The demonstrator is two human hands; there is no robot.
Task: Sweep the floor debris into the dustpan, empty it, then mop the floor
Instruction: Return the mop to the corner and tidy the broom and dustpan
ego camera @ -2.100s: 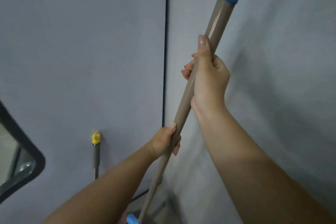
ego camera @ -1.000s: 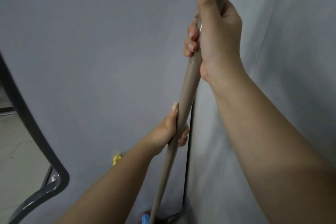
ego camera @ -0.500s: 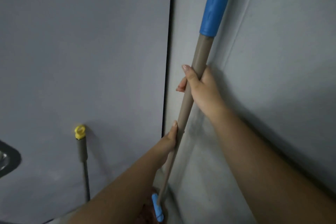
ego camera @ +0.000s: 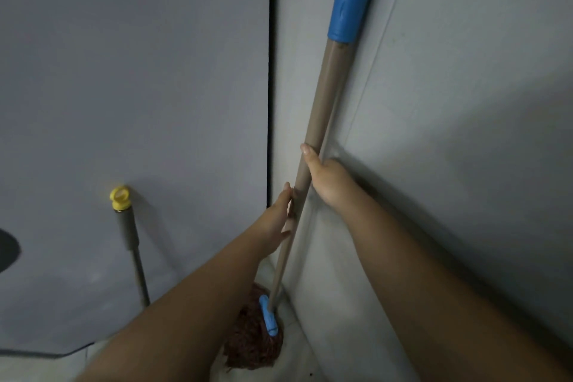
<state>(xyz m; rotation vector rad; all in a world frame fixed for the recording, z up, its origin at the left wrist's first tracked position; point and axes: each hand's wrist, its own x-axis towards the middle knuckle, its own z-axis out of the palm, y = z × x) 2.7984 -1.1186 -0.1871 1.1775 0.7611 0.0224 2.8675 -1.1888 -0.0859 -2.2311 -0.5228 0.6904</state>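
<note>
- The grey wall (ego camera: 124,71) meets a paler wall (ego camera: 465,102) in a corner.
- The mop (ego camera: 322,108) leans into that corner, its reddish head (ego camera: 254,347) on the floor (ego camera: 297,360).
- The right hand (ego camera: 325,180) wraps its fingers around the mop's brown pole.
- The left hand (ego camera: 276,217), just below, holds the pole more loosely, thumb along it.
- A yellow-capped handle (ego camera: 125,220) stands against the grey wall, well apart.
</note>
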